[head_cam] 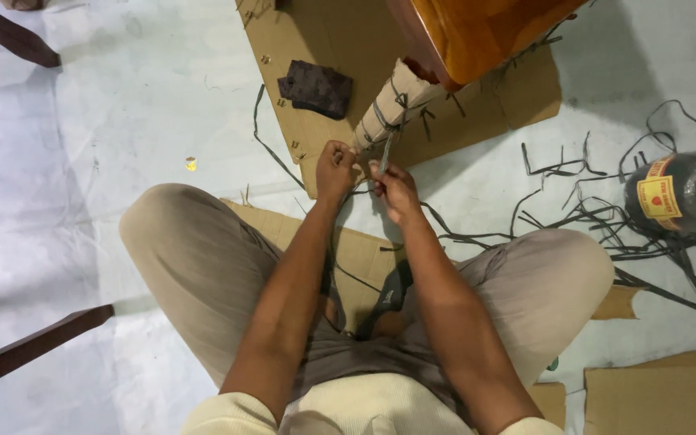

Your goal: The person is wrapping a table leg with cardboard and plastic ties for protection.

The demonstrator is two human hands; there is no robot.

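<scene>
Strapping [386, 153] runs taut from our right hand [396, 189], fingers pinched on it, up to the cardboard-wrapped furniture leg [388, 109] at twelve o'clock. Our left hand [336, 169], fingers closed, grips the strap beside the leg. Spool [682, 193] lies at three o'clock.

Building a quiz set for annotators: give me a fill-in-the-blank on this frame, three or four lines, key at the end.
1. The furniture leg is wrapped in ____.
2. The right hand holds a dark strap that runs up to the ____.
3. The roll of strapping lies on the person's ____ side.
4. The left hand is beside the leg's ____ end.

Missing words: cardboard; leg; right; lower
</scene>
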